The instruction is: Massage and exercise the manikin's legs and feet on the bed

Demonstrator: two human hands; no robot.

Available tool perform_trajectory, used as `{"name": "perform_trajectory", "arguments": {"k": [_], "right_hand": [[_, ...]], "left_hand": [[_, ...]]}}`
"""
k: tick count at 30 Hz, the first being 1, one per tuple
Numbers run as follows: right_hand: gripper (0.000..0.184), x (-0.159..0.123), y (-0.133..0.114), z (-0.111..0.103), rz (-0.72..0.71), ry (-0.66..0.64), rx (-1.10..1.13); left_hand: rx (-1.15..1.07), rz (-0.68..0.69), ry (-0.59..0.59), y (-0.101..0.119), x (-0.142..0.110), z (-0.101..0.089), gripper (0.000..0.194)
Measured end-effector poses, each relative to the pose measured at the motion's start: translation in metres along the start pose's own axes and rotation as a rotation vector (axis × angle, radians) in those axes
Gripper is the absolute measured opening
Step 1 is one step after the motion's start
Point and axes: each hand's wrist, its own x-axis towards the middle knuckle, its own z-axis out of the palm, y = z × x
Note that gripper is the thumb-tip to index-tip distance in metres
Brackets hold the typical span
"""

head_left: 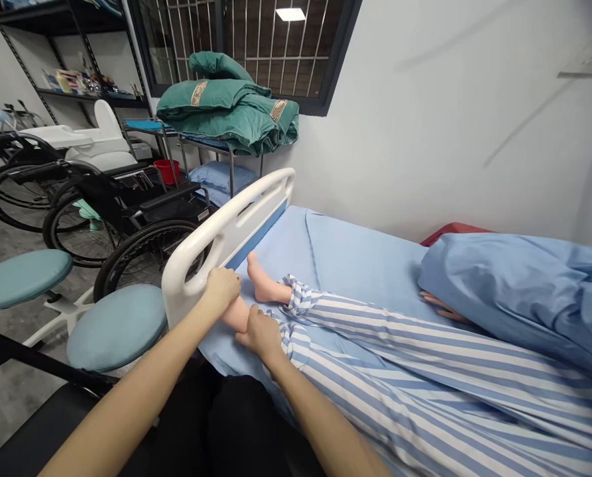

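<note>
Blue-sheeted bed, its near-left corner: left hand curls around the toe end of a bare foot; right hand grips the ankle beside the striped cuff.

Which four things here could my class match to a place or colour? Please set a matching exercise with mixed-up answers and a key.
Column one
1. Left hand
2. Bucket
3. Right hand
4. Folded bedding

Column two
A. Green, piled below the window
B. Around the ankle end of the nearer foot, beside the striped trouser cuff
C. Around the toe end of the same foot, close to the white bed board
D. Red

Right pairs: 1-C, 2-D, 3-B, 4-A
</note>
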Motion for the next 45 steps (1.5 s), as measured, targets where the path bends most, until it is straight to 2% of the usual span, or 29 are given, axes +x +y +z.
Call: {"name": "perform_trajectory", "arguments": {"k": [4,7,11,17,24,28,33,40,45], "right_hand": [[0.041,-0.001,-0.001,-0.003,0.01,-0.001,0.005],[0.041,0.0,-0.001,-0.003,0.018,-0.019,0.002],[0.044,0.002,-0.001,0.0,0.027,-0.039,0.004],[0.047,0.002,0.0,0.005,0.027,-0.033,-0.011],[0.047,0.0,-0.001,0.003,0.024,-0.019,-0.02],[0.046,-0.002,-0.001,0.004,0.034,-0.014,-0.018],[0.046,-0.002,-0.001,0.002,0.027,-0.011,-0.008],[0.044,0.001,-0.002,0.002,0.039,-0.038,-0.028],[0.042,0.0,-0.001,0.002,0.004,-0.019,-0.025]], "left_hand": [[0.049,0.046,-0.11,0.002,0.009,-0.005,0.034],[0.051,0.038,-0.11,0.005,0.01,-0.002,0.033],[-0.035,-0.006,0.023,0.004,0.003,0.01,0.034],[-0.166,-0.252,0.219,0.005,-0.011,0.029,0.039],[-0.257,-0.29,0.488,0.008,-0.025,0.048,0.037],[-0.267,-0.285,0.548,0.009,-0.03,0.057,0.036],[-0.217,-0.264,0.502,0.007,-0.031,0.05,0.037],[-0.134,-0.138,0.166,0.007,-0.023,0.018,0.028],[-0.088,-0.045,0.05,0.015,-0.017,0.002,0.032]]}}
